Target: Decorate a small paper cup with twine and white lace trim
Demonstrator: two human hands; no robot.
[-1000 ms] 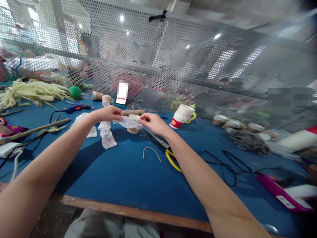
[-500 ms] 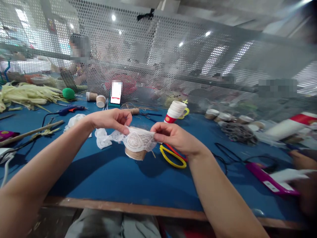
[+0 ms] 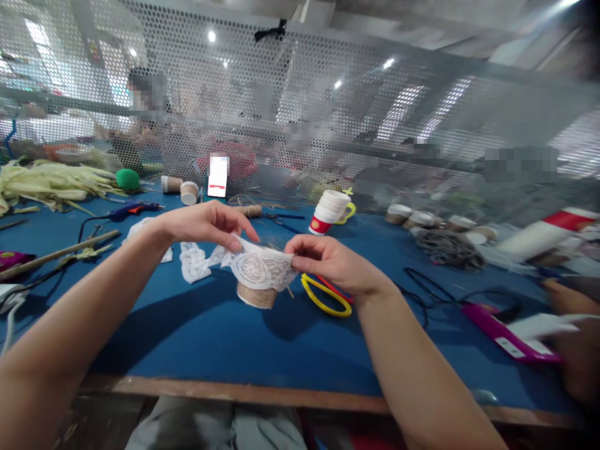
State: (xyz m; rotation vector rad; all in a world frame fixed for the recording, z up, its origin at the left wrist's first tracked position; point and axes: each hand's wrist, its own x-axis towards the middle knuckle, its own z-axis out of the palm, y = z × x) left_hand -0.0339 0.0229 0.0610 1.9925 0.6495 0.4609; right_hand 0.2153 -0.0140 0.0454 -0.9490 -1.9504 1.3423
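Between my hands a strip of white lace lies across the front of a small paper cup wrapped in brown twine. My left hand pinches the lace at the cup's upper left, its other fingers reaching over the rim. At the upper right, my right hand grips the lace edge between thumb and fingers. The loose tail of lace trails to the left on the table. Close to my right hand lie scissors with yellow and red handles, partly hidden by that hand.
Stacked paper cups stand behind my right hand. A glue gun, a stick and corn husks lie left. A phone stands at the back. Right are grey cord, a purple power strip and another person's hand.
The lace's left part has dropped slightly and spread more openly across the cup's front. My left fingers have extended over the rim. My right hand stays nearly in place.
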